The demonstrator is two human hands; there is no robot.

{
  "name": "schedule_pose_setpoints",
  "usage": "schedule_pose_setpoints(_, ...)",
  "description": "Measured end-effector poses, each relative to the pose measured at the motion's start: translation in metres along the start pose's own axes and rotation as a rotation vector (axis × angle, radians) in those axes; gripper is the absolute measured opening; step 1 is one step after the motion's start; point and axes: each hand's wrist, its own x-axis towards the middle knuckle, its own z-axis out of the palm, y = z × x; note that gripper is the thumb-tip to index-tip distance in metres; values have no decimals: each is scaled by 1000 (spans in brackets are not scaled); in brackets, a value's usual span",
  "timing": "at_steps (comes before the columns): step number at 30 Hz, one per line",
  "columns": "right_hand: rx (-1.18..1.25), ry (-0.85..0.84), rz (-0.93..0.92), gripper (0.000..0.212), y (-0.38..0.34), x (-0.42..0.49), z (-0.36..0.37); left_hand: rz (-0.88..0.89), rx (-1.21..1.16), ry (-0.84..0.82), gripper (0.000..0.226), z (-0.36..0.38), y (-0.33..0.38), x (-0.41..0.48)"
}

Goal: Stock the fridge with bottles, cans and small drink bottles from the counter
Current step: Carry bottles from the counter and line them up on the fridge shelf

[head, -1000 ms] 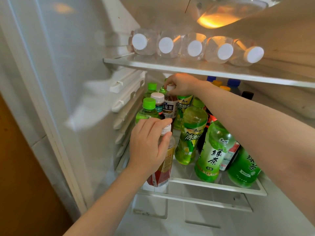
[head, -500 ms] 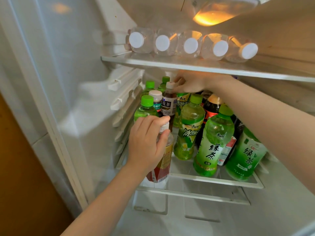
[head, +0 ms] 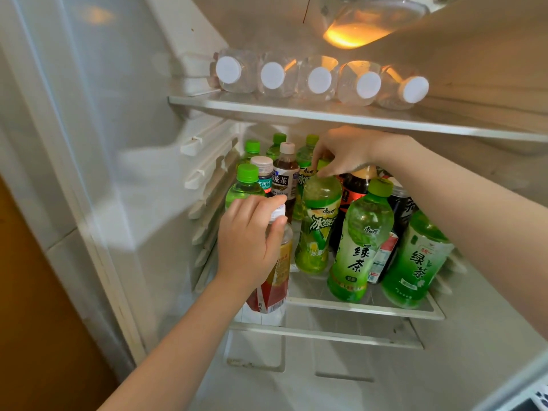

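My left hand (head: 250, 243) grips the top of a red-labelled tea bottle (head: 274, 287) with a white cap, standing at the front left of the middle shelf (head: 364, 307). My right hand (head: 345, 152) reaches in under the upper shelf and pinches the cap of a green iced-tea bottle (head: 318, 223). Two green tea bottles (head: 357, 247) (head: 415, 259) stand at the front right. Behind are a dark oolong bottle (head: 284, 176) and several green-capped bottles (head: 246, 186).
On the upper glass shelf (head: 296, 109) several clear water bottles (head: 272, 77) lie on their sides, white caps facing out. The fridge lamp (head: 355, 34) glows above. The left fridge wall (head: 118, 143) carries shelf rails. A lower rail (head: 326, 333) runs below the middle shelf.
My right hand has shifted from the oolong bottle's cap rightward and forward to the iced-tea bottle's cap. The left hand keeps its hold on the red-labelled bottle.
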Motion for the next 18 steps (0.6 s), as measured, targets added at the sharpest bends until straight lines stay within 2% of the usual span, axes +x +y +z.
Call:
schedule_pose_setpoints(6, 11, 43, -20, 20, 9, 23, 4, 12, 2, 24, 32, 3, 1, -2)
schedule_pose_setpoints(13, 14, 43, 47, 13, 22, 55, 9, 37, -7, 93, 29, 5, 1, -5)
schedule_pose_setpoints(18, 18, 77, 44, 17, 29, 67, 13, 13, -6, 106, 30, 10, 3, -3)
